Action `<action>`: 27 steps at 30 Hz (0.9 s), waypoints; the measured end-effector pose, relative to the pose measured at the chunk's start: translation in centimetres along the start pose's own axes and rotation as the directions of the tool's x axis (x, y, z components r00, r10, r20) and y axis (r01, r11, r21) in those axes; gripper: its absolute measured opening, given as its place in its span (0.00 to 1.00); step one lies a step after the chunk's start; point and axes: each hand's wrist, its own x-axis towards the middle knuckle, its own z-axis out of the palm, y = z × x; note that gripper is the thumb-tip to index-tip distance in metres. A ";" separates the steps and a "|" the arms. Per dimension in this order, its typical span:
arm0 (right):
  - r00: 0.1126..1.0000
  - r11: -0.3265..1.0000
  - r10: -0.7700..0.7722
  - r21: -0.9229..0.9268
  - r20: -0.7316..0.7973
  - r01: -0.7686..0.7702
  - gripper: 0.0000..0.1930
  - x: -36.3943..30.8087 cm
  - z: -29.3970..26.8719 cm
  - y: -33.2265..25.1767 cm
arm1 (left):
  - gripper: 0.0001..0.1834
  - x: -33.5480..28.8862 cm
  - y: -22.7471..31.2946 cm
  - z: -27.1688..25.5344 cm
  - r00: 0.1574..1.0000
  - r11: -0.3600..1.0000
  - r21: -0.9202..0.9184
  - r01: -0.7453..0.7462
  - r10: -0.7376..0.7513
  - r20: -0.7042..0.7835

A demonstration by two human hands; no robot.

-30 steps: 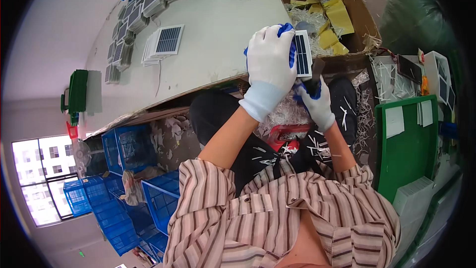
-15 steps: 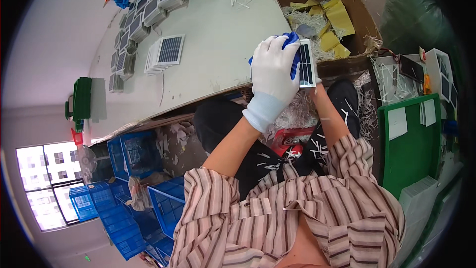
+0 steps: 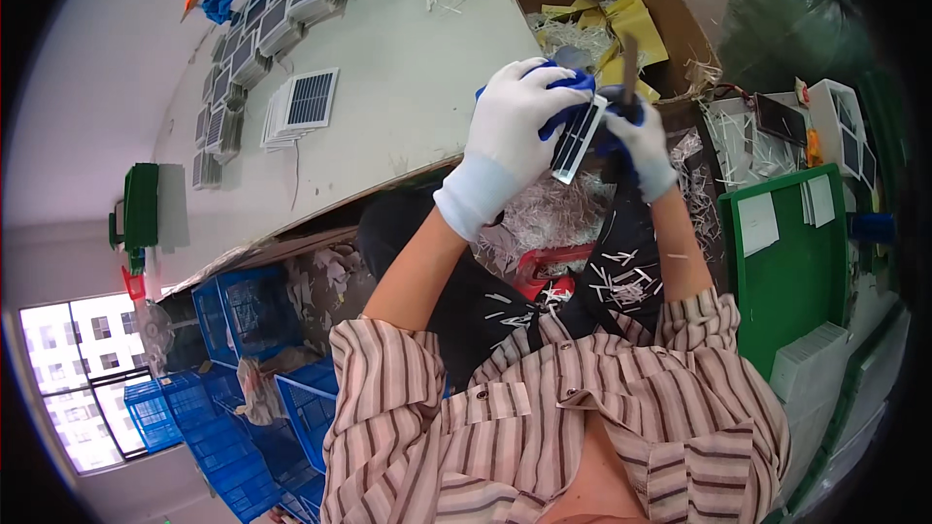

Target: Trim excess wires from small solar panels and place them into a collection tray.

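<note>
A small solar panel point(image 3: 581, 141), dark cells in a white border, is tilted edge-up over my lap. My left hand point(image 3: 510, 126), in a white glove with blue-coated fingers, is closed around its left and upper side. Close to the panel's right edge, my right hand point(image 3: 643, 141) wears the same kind of glove. Its fingers wrap round a flat brown blade-like tool point(image 3: 630, 68) that points up and away from me; motion blurs it, so its exact kind is unclear. White trimmed strips point(image 3: 621, 281) lie scattered on my dark trousers.
On the white table point(image 3: 388, 87), a short stack of panels point(image 3: 311, 99) lies left, with several taller stacks point(image 3: 282, 29) behind. A cardboard box point(image 3: 680, 0) holds white shreds and yellow pieces. Right are a green tray point(image 3: 786, 262) and a green sack point(image 3: 791, 19); blue crates point(image 3: 233, 446) stand lower left.
The panel has gone from nearly face-on to tilted in my left hand. My right hand, mostly hidden behind it before, has come out to the right, showing the brown tool.
</note>
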 end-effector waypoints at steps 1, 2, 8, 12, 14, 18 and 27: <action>0.998 0.998 -0.047 -0.028 0.049 0.048 0.14 -0.2 1.0 0.4 | 0.23 0.0 -0.4 -0.3 0.999 0.999 -0.001 -0.044 0.044 0.000; 0.991 0.994 -0.093 -0.056 0.099 0.098 0.13 -0.7 1.7 0.5 | 0.23 0.0 -0.1 -0.5 0.999 0.999 0.004 -0.048 0.048 -0.002; 0.960 0.979 0.062 -0.203 0.272 -0.006 0.08 -5.3 2.8 1.4 | 0.23 -1.7 2.3 -0.5 0.956 0.910 0.299 0.289 -0.257 -0.144; 0.980 0.995 -0.085 -0.041 0.178 0.093 0.06 -2.4 3.7 0.1 | 0.19 -0.7 2.5 0.8 0.931 0.908 0.260 0.329 -0.267 -0.247; 0.968 0.983 -0.141 -0.085 0.208 0.162 0.06 -2.2 4.1 -0.3 | 0.19 -0.3 2.4 1.0 0.931 0.905 0.266 0.333 -0.272 -0.242; 0.928 0.976 0.213 -0.107 0.305 -0.189 0.15 -6.1 4.0 0.9 | 0.18 -0.3 2.2 1.4 0.920 0.889 0.274 0.367 -0.303 -0.250; 0.940 0.927 -0.317 -0.253 -0.129 0.278 0.22 -5.2 6.9 2.7 | 0.18 0.0 3.0 1.8 0.891 0.862 0.290 0.416 -0.323 -0.318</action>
